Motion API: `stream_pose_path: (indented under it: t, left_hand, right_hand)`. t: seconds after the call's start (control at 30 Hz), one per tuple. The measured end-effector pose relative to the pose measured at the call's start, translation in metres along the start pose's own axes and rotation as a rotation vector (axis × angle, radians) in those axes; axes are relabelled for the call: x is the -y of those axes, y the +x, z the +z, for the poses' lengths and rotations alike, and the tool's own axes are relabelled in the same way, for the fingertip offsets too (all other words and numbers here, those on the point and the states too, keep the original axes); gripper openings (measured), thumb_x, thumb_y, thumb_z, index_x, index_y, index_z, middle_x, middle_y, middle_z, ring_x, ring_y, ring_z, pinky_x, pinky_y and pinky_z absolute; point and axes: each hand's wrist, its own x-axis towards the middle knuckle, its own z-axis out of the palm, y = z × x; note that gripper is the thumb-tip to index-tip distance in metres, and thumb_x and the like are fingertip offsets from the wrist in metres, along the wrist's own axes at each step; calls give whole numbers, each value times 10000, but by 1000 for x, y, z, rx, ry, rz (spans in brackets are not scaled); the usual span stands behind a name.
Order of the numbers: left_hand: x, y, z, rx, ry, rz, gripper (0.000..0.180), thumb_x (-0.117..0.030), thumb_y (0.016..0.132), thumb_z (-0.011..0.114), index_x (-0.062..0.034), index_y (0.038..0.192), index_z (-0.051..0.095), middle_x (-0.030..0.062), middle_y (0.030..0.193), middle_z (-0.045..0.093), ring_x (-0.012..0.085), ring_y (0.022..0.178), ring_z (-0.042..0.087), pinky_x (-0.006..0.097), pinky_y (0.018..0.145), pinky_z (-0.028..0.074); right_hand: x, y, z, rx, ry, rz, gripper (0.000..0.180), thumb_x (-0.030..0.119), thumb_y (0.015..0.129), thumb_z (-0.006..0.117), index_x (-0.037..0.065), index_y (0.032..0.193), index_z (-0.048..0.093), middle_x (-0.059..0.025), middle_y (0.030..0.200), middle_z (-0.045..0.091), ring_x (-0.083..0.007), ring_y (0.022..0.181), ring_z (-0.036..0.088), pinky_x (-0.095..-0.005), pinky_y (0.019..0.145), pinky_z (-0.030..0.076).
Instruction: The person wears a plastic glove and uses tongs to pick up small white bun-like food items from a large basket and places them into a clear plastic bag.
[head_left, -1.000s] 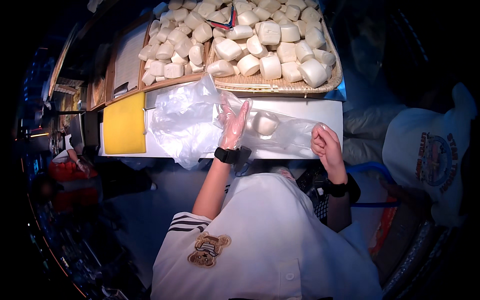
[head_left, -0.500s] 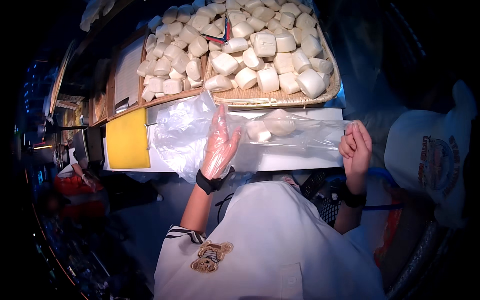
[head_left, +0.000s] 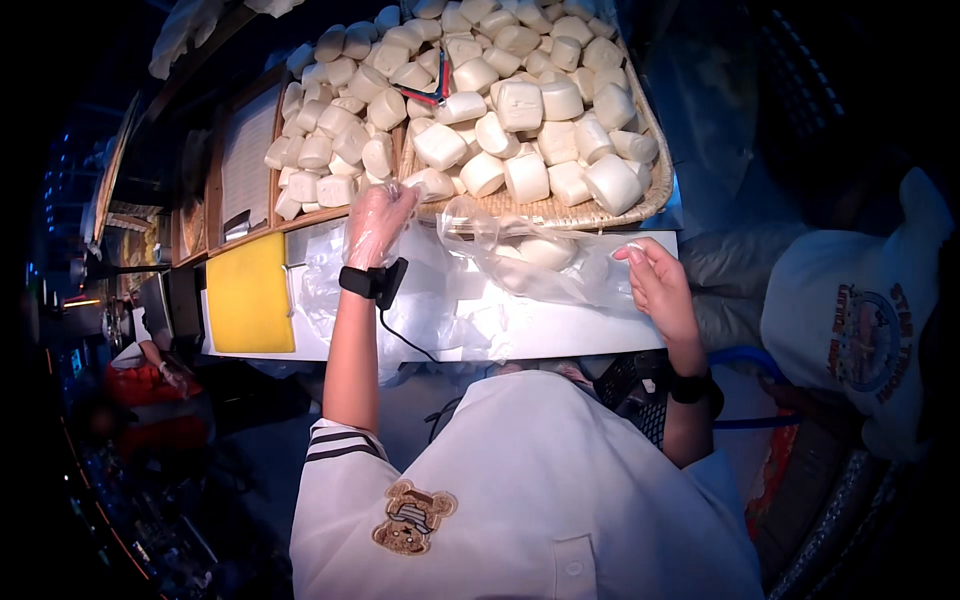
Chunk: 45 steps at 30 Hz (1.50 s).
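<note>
My right hand [head_left: 660, 290], bare, pinches the right end of a clear plastic bag [head_left: 600, 285] above the white board. Inside the bag lie pale steamed buns [head_left: 545, 252], partly blurred by the film. My left hand [head_left: 380, 215] wears a clear plastic glove and reaches to the near edge of the bun trays. Its fingers are curled together beside a steamed bun [head_left: 430, 184]; whatever they hold, if anything, is hidden. Below that hand, crumpled clear bags [head_left: 330, 270] are spread over the board.
A woven tray [head_left: 560, 212] and a wooden-framed tray [head_left: 275, 180] are heaped with steamed buns. A red and black V-shaped thing [head_left: 432, 92] lies among them. A yellow cloth [head_left: 250, 295] rests at the left of the white board [head_left: 480, 330]. Another person [head_left: 850, 310] is at right.
My left hand has left the bag's mouth and moved left to the bun trays, its fingers now curled. The bag sags more; my right hand still holds its end, slightly further left.
</note>
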Motion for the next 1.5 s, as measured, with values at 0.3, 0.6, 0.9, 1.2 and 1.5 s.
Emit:
stream_pose_path:
  t: [0.3, 0.6, 0.9, 1.2, 1.5]
  left_hand:
    - [63, 89, 8, -90, 611, 323, 565, -196, 718, 743, -65, 1210, 497, 180, 865, 665, 366, 820, 650, 425, 769, 511]
    - [74, 110, 23, -12, -864, 51, 469, -371, 880, 648, -53, 1211, 553, 48, 1133, 595, 154, 1076, 539, 331, 923, 436]
    - [42, 114, 71, -215, -714, 66, 697, -235, 749, 811, -23, 1287, 422, 105, 1123, 582, 188, 962, 596, 284, 801, 515]
    - [-3, -67, 0, 67, -1201, 339, 853, -218, 667, 823, -101, 1354, 330, 97, 1233, 514, 228, 1145, 537, 367, 953, 469]
    - [23, -38, 204, 347, -579, 463, 711, -318, 699, 826, -115, 1256, 433, 138, 1232, 458, 285, 1205, 450, 412, 1003, 412]
  right_hand:
    - [0, 0, 7, 23, 53, 22, 245, 226, 1027, 444, 7, 1045, 552, 76, 557, 309, -14, 420, 256, -200, 389, 242]
    - [3, -2, 5, -48, 117, 25, 224, 208, 1024, 439, 13, 999, 546, 74, 538, 321, -17, 414, 250, -200, 388, 238]
    - [7, -1, 6, -9, 149, 35, 231, 204, 1020, 431, 8, 1031, 553, 62, 548, 336, -20, 422, 273, -195, 397, 258]
    - [20, 5, 29, 94, 198, 23, 305, 200, 1021, 386, -20, 1170, 535, -4, 673, 460, -60, 407, 394, -205, 397, 362]
    - [25, -5, 32, 188, 260, 124, 292, 195, 1024, 366, -4, 1203, 483, -5, 681, 446, -61, 384, 331, -219, 357, 320]
